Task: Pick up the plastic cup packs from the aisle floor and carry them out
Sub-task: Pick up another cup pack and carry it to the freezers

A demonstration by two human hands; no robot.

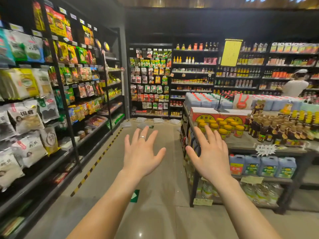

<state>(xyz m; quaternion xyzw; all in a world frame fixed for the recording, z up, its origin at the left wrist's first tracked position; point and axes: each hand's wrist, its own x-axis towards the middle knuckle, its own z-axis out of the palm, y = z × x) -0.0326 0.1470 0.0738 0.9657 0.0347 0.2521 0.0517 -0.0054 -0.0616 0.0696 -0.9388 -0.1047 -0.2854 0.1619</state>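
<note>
Several clear plastic cup packs lie on the beige aisle floor at the far end, in front of the back shelving: one (126, 124) by the left shelf, one (142, 126) just beyond my left fingertips, and others (158, 120) further right. My left hand (141, 153) is stretched out in front of me, fingers spread, a ring on one finger, holding nothing. My right hand (211, 152) is held out beside it, fingers spread and empty. Both hands are well short of the packs.
A tall shelf of snack bags (34, 100) lines the left side, with a yellow-black floor stripe (96, 163) along it. A low display table (250, 145) with jars and bottles stands on the right. A person in white (295, 85) stands at the far right shelves.
</note>
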